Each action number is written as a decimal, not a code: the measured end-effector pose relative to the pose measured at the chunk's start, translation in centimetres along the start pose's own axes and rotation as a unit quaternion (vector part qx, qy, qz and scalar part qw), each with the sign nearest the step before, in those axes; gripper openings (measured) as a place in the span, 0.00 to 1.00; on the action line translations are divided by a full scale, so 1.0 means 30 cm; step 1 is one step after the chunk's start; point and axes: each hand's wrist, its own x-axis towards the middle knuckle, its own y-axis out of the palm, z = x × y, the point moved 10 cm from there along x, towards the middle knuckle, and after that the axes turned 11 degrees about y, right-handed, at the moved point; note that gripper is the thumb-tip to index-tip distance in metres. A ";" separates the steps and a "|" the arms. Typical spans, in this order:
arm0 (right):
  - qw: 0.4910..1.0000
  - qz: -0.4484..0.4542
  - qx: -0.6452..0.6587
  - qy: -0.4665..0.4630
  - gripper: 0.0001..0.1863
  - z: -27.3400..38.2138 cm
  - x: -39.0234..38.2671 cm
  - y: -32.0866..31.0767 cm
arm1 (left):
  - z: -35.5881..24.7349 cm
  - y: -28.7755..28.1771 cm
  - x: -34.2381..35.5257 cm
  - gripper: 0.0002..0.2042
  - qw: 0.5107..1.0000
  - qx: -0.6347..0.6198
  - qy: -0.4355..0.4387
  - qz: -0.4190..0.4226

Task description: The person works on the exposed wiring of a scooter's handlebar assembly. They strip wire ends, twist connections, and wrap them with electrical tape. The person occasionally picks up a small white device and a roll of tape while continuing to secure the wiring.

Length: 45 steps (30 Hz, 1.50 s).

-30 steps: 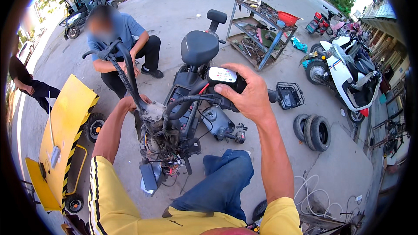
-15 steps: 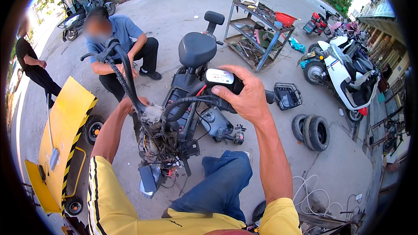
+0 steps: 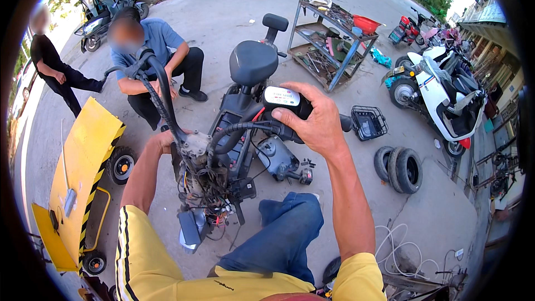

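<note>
In front of me stands a partly stripped electric scooter with a black seat. My right hand grips a small rounded display unit, its silver face turned up, thumb at the near edge and fingers over the far side. The display sits at the handlebar, whose right grip shows beyond my wrist. My left hand reaches behind the steering column, which hides most of its fingers. Below, bare wiring hangs around the column, above a grey-blue panel.
A person in a blue shirt squats beside the handlebar; another in black stands far left. A yellow cart is at left. Right are a tool rack, a black basket, tyres and a white scooter.
My left hand has moved slightly down and farther behind the column. The display has tilted a little in my right hand. The person in black has shifted, with one leg swung right.
</note>
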 end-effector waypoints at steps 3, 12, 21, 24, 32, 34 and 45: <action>1.000 -0.004 0.000 -0.008 0.26 0.004 -0.002 -0.003 | 0.027 -0.006 0.003 0.15 0.999 -0.038 -0.011 -0.003; 1.000 0.002 0.013 0.003 0.27 0.003 0.001 0.006 | 0.036 -0.076 0.080 0.20 0.996 0.071 -0.006 0.058; 1.000 0.005 0.015 0.018 0.27 -0.018 0.002 0.004 | -0.024 0.020 0.076 0.18 0.977 0.193 -0.040 0.083; 1.000 0.007 0.017 0.015 0.27 -0.014 0.006 0.014 | -0.031 -0.041 0.084 0.18 0.969 0.235 -0.007 0.072; 1.000 0.011 0.017 0.019 0.26 -0.017 0.003 0.009 | -0.073 0.029 0.068 0.09 0.953 0.264 0.052 0.138; 1.000 0.012 0.014 0.018 0.27 -0.017 0.005 0.010 | -0.064 0.008 0.079 0.10 0.953 0.267 0.057 0.134; 0.969 0.209 0.065 0.110 0.26 -0.101 0.066 -0.022 | -0.145 0.158 -0.104 0.12 0.998 0.048 0.010 -0.043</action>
